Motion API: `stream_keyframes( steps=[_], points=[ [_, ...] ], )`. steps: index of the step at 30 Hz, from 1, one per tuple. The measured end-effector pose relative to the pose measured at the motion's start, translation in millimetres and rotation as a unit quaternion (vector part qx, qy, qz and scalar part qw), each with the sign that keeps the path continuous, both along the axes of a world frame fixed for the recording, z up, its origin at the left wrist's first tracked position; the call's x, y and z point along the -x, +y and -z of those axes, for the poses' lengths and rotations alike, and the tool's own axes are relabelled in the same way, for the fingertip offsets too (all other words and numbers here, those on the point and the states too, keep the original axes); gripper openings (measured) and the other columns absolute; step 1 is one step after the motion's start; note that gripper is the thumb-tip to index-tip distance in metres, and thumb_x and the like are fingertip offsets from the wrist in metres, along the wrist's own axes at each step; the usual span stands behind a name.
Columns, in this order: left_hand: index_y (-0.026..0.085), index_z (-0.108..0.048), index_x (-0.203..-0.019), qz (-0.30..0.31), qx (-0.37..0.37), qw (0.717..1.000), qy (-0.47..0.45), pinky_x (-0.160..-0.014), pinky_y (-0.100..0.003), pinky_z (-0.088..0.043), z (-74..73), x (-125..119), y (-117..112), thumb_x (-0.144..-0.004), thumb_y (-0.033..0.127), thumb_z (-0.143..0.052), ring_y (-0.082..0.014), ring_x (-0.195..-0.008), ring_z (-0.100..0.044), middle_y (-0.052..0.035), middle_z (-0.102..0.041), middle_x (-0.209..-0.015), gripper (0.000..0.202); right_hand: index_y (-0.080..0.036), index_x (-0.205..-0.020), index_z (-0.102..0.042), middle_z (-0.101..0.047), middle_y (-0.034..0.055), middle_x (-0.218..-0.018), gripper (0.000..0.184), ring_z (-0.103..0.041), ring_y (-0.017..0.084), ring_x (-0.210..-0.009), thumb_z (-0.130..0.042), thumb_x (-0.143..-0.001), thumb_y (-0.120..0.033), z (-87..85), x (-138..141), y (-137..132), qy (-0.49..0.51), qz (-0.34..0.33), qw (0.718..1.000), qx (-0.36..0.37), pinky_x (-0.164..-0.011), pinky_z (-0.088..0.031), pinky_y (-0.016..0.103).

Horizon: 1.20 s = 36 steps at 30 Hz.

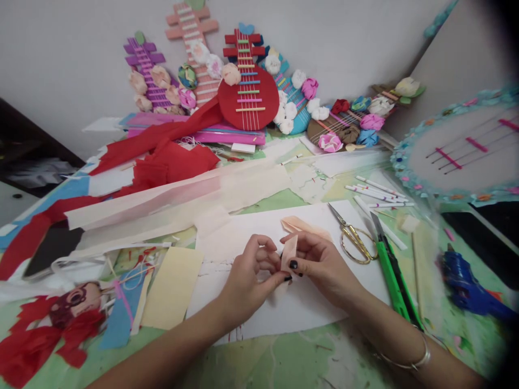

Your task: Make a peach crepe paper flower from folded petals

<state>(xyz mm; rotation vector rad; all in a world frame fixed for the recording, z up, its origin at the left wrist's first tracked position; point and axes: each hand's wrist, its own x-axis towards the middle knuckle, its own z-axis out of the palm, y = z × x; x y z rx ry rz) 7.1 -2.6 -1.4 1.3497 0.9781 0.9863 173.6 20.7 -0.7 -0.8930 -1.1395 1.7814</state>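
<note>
Over a white sheet [259, 319], a small piece of pale pink crepe paper [289, 253] is held between my two hands. My right hand [324, 265] pinches it between thumb and fingers, with the paper standing upright. My left hand [251, 270] is closed at its lower left edge, thumb and curled fingers together; the fingertips partly hide the paper. Just behind my right hand lies a folded peach paper piece [302, 223]. Gold-handled scissors [352, 237] rest to the right, blades pointing away, beside a green utility knife [391, 275] with its blade showing.
A blue glue gun [466, 283] lies at the right, near white paper sticks [377, 195]. Decorated paper lutes, including a red one [249, 100], lean against the wall. Red cloth [174, 162], cream paper [172, 286] and a small painted mask [77, 305] are at the left.
</note>
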Motion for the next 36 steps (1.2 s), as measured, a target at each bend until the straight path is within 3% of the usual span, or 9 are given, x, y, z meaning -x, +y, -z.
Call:
stream_keyframes(
  steps=[2, 6, 12, 17, 30, 36],
  points=[
    [0.021, -0.037, -0.091, 0.005, -0.017, 1.0, 0.004, -0.067, -0.027, -0.053, 1.2, 1, 0, -0.078, 0.015, -0.063, -0.0136, -0.073, -0.065, 0.0025, -0.059, -0.076, 0.029, -0.02, -0.103, -0.059, -0.057, -0.0002, -0.076, 0.034, -0.051, 0.009, -0.059, -0.071, -0.072, -0.023, -0.3, -1, 0, -0.019, 0.022, 0.999, -0.033, -0.054, -0.041, 0.023],
    [0.02, -0.043, -0.087, 0.009, -0.069, 0.997, 0.042, -0.066, -0.025, -0.053, 2.9, 2, 0, -0.08, 0.015, -0.061, -0.0113, -0.07, -0.064, 0.0037, -0.056, -0.075, 0.019, -0.021, -0.105, -0.057, -0.053, 0.0001, -0.079, 0.03, -0.051, 0.009, -0.063, -0.066, -0.077, -0.022, -3.5, -4, -2, -0.049, 0.036, 0.994, -0.095, -0.057, -0.042, 0.024],
    [0.018, -0.051, -0.089, 0.017, -0.168, 0.981, 0.09, -0.064, -0.023, -0.052, 2.5, 3, 0, -0.082, 0.011, -0.057, -0.0089, -0.069, -0.06, -0.0005, -0.055, -0.088, 0.012, -0.02, -0.099, -0.057, -0.052, -0.0008, -0.076, 0.023, -0.05, 0.01, -0.062, -0.065, -0.078, -0.023, -6.7, -10, -1, -0.099, 0.037, 0.986, -0.13, -0.057, -0.041, 0.024],
    [0.018, -0.055, -0.096, 0.033, -0.243, 0.964, 0.102, -0.065, -0.021, -0.052, 1.5, 3, 1, -0.083, 0.006, -0.052, -0.0099, -0.077, -0.057, -0.0045, -0.056, -0.098, 0.018, -0.019, -0.096, -0.058, -0.054, -0.0006, -0.075, 0.019, -0.051, 0.01, -0.062, -0.065, -0.078, -0.022, -8.3, -13, 1, -0.112, 0.038, 0.983, -0.14, -0.058, -0.042, 0.025],
    [0.017, -0.055, -0.1, 0.04, -0.267, 0.954, 0.128, -0.065, -0.022, -0.052, 2.8, 2, 1, -0.083, 0.004, -0.051, -0.0101, -0.073, -0.056, -0.0061, -0.058, -0.099, 0.022, -0.019, -0.087, -0.062, -0.058, 0.0004, -0.076, 0.014, -0.051, 0.01, -0.066, -0.068, -0.075, -0.024, -10.0, -14, 1, -0.127, 0.06, 0.98, -0.14, -0.059, -0.041, 0.023],
    [0.017, -0.055, -0.099, 0.049, -0.259, 0.956, 0.129, -0.064, -0.022, -0.053, 3.2, 2, 1, -0.083, 0.004, -0.05, -0.0109, -0.076, -0.058, -0.0065, -0.058, -0.099, 0.021, -0.017, -0.084, -0.064, -0.062, 0.0001, -0.065, 0.022, -0.057, 0.012, -0.06, -0.075, -0.067, -0.026, -4.0, -18, 3, -0.143, 0.082, 0.982, -0.091, -0.056, -0.044, 0.024]
  ],
)
